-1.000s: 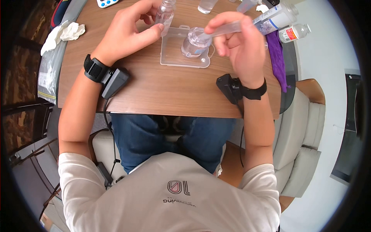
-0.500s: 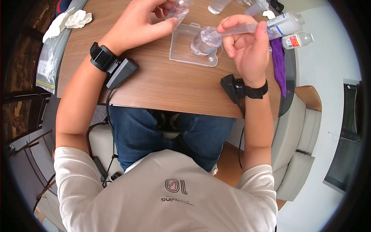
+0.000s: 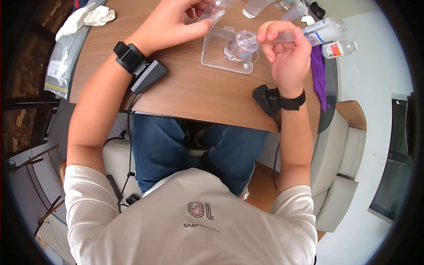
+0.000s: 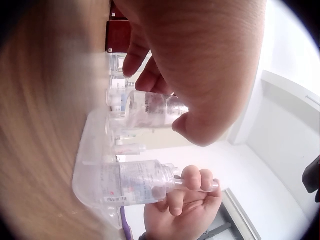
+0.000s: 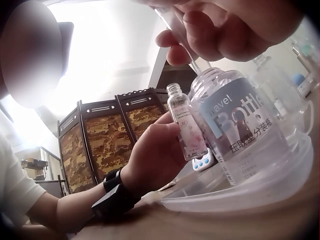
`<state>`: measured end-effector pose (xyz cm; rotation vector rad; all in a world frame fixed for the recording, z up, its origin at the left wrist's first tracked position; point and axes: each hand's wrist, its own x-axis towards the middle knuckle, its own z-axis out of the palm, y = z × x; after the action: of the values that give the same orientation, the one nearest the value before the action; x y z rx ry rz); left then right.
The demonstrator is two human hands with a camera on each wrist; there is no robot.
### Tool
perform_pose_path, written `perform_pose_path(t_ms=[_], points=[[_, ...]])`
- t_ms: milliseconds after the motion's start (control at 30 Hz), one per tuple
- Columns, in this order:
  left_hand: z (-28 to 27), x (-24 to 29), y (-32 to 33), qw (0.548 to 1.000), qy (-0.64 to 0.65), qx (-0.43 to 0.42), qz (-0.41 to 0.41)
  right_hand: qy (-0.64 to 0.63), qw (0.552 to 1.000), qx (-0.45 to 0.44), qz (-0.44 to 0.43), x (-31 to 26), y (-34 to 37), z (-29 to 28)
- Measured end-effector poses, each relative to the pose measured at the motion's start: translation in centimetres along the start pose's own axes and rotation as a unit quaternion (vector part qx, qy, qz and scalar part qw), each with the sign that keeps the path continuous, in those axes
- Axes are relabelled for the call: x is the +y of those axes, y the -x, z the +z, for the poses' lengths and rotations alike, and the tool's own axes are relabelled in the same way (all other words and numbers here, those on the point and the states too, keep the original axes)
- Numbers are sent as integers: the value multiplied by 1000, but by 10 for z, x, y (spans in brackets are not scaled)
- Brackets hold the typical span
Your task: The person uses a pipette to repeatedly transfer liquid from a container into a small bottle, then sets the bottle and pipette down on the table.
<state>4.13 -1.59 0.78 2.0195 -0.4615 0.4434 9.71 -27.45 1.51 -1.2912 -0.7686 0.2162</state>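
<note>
My left hand (image 3: 174, 22) grips a small clear bottle (image 5: 187, 125) with a pink floral print; it has no cap on and tilts slightly. Between thumb and fingers, my right hand (image 3: 287, 59) pinches a translucent plastic pipette (image 3: 283, 36). Its narrow end reaches into the mouth of a wide clear bottle (image 5: 245, 125) printed "Travel Bottle". That bottle stands upright and uncapped in a shallow clear plastic tray (image 3: 213, 55) on the table. In the left wrist view, the small bottle (image 4: 152, 109) is beside and beyond the wide one (image 4: 135, 182).
Right of the right hand are a bottle with a blue-striped label (image 3: 324, 31), a small bottle with a red label (image 3: 339, 48) and a purple cloth (image 3: 319, 75). A clear cup (image 3: 254, 8) stands at the back. Crumpled tissue (image 3: 100, 16) and a plastic bag (image 3: 57, 73) lie left.
The head view has swung, so the tray and wide bottle appear farther right. The right hand still holds the pipette at the wide bottle's mouth, and the left hand keeps the small bottle, now more tilted.
</note>
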Motion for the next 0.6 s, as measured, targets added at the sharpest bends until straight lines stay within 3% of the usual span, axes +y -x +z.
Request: perform_pose_path(t_ms=[100,167,267,433,500,600], points=[[3,-32,2,999,-27,16,42,13,1000,14,4,0,-2,-1],[3,-25,-1,997,-34,42,47,31,999,7,8,2,-8,-3],[0,-17,1,998,-27,37,-53,27,1000,12,-2,10,-17,-6],[-6,-9,8,997,-57,6,-55,56,998,40,-9,10,-20,-5],[-11,-2,12,995,-16,-26,-95,28,998,48,-21,19,-24,-8],[-9,12,17,989,-86,-59,-108,14,997,64,-39,4,-28,-8]])
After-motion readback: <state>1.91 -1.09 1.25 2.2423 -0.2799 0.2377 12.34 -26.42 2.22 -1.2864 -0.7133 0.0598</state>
